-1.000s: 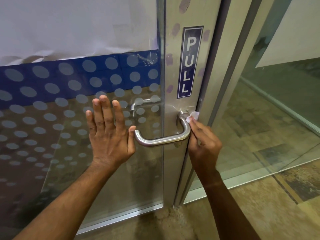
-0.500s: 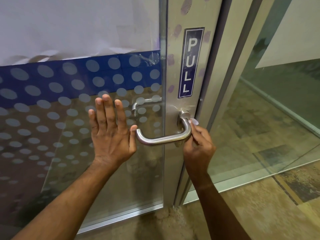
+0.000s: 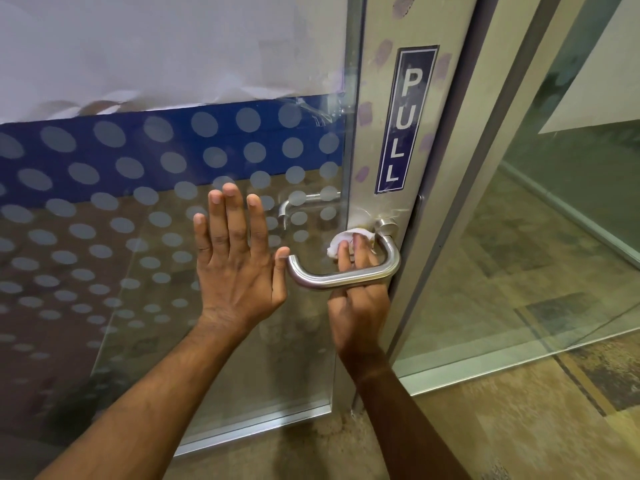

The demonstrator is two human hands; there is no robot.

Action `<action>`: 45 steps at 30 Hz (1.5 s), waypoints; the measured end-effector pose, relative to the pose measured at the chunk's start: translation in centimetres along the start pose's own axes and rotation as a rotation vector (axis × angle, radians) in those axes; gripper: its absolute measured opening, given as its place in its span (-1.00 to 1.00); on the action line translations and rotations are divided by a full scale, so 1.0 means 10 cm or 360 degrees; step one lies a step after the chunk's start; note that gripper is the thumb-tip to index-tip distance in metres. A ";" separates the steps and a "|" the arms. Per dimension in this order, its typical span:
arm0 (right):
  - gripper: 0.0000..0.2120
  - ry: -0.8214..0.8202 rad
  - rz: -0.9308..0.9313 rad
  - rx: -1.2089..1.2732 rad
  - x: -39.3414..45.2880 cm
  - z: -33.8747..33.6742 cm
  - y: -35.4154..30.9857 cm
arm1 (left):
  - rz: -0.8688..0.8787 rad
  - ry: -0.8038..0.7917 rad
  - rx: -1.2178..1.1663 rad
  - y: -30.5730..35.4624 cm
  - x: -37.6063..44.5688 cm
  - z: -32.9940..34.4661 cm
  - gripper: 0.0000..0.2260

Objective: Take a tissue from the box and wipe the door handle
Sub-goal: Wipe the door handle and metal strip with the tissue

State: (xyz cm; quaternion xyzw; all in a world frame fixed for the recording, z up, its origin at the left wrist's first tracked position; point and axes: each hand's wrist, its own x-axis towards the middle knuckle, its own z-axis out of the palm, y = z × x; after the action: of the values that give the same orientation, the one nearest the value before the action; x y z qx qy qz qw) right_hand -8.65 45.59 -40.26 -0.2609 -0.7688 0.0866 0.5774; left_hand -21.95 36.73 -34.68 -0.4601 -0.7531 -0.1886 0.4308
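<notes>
Head view: the glass door (image 3: 145,209) fills my left side, frosted dots over a blue band, with a metal stile (image 3: 374,140) at its edge. On the stile a blue sign (image 3: 405,123) reads "PULL" in white, top to bottom. Below it the brushed steel handle (image 3: 346,278) curves out in a U. My left hand (image 3: 239,268) lies flat and open on the glass, thumb touching the handle's free end. My right hand (image 3: 360,306) reaches up behind the bar, fingers pressing a crumpled white tissue (image 3: 346,239) against the stile beside the handle's base.
</notes>
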 end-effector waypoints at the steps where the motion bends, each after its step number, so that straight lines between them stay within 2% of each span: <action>1: -0.59 -0.0042 -0.0025 -0.0005 -0.01 0.00 0.01 | 0.0005 0.0008 0.0001 0.00 -0.01 0.00 -0.12; 4: -0.49 -0.0216 0.0043 0.0008 -0.14 -0.07 0.08 | 0.0002 0.0010 0.0006 -0.01 0.00 0.00 -0.11; 6: -0.51 -0.0322 0.0140 -0.0005 -0.23 -0.11 0.12 | 0.0003 0.0010 0.0001 0.00 0.00 0.01 -0.12; 12: -0.43 -0.0315 0.0135 0.0054 -0.20 -0.04 0.04 | 0.0006 0.0009 0.0003 -0.01 -0.01 0.00 -0.13; 15: -0.43 -0.0450 0.0031 -0.0038 -0.22 -0.08 0.11 | -0.0001 0.0000 -0.0003 0.00 0.00 0.00 -0.14; 17: -0.53 -0.0521 0.0034 -0.0214 -0.24 -0.16 0.18 | -0.0001 0.0016 -0.0021 0.00 0.00 0.01 -0.14; 20: -0.66 -0.0378 0.0298 -0.0313 -0.18 -0.22 0.21 | -0.0001 0.0021 -0.0023 0.00 0.00 0.00 -0.13; 23: -0.63 -0.0197 0.0529 -0.0209 -0.08 -0.23 0.14 | -0.0003 0.0013 -0.0022 0.00 -0.01 0.01 -0.13; 29: -0.72 -0.0027 0.0881 0.0031 -0.02 -0.17 0.01 | -0.0004 0.0005 -0.0016 0.00 0.00 0.00 -0.15; 34: -0.77 -0.0070 0.0413 -0.0019 -0.15 -0.12 -0.04 | -0.0005 0.0000 -0.0005 0.00 0.00 -0.01 -0.12; 39: -0.68 -0.0156 0.0072 -0.0019 -0.27 -0.05 0.13 | 0.0011 0.0037 -0.0007 0.00 -0.01 0.01 -0.14; 42: -0.47 -0.0205 -0.0054 -0.0058 -0.20 -0.04 0.21 | 0.0010 0.0044 0.0001 0.00 0.00 0.02 -0.16; 45: -0.55 -0.0331 -0.0070 -0.0189 -0.25 -0.11 0.26 | 0.0008 0.0043 0.0003 0.01 0.00 0.02 -0.18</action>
State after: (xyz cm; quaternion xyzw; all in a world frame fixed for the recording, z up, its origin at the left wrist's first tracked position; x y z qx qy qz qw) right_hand -6.34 46.30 -43.16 -0.2674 -0.8339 0.0549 0.4798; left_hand -22.00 36.92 -34.76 -0.4590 -0.7462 -0.1930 0.4418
